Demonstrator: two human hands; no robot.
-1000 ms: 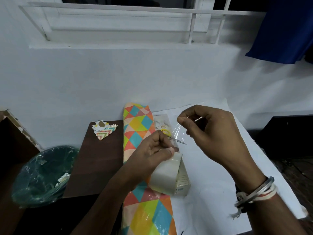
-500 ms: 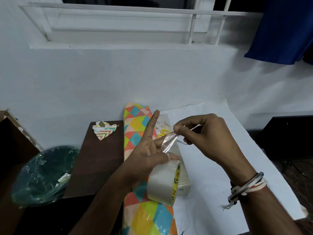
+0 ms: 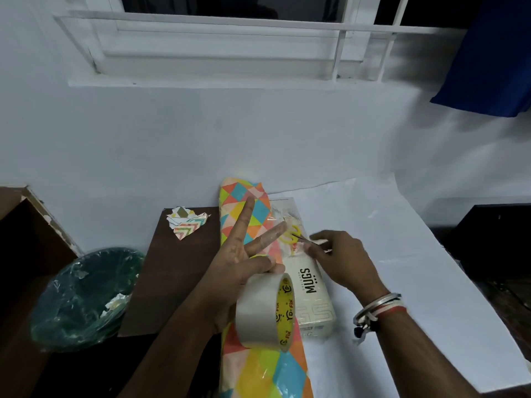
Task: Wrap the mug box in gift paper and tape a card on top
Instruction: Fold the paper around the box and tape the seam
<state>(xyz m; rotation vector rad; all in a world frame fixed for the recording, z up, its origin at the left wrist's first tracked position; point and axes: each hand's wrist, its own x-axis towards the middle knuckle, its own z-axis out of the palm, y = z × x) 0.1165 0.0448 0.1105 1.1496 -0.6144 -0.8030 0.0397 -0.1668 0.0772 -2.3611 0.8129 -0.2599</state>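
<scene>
My left hand (image 3: 238, 271) grips the tape (image 3: 260, 311), two fingers (image 3: 244, 222) splayed; my right hand (image 3: 342, 259) pinches the scissors (image 3: 290, 237) atop the box (image 3: 311, 294), which sits on the white sheet (image 3: 402, 268) beside the paper (image 3: 241, 202). A careless lift could snag the tape's loose end and fold it.

White mug box (image 3: 313, 294) beside gift-paper roll (image 3: 244, 208)

Just behind the right hand (image 3: 342, 259), the wrist is wearing a silver metal bangle (image 3: 376, 301) beside red and white thread bands (image 3: 392, 310). A dark knotted cord (image 3: 358, 330) is dangling from them.
</scene>
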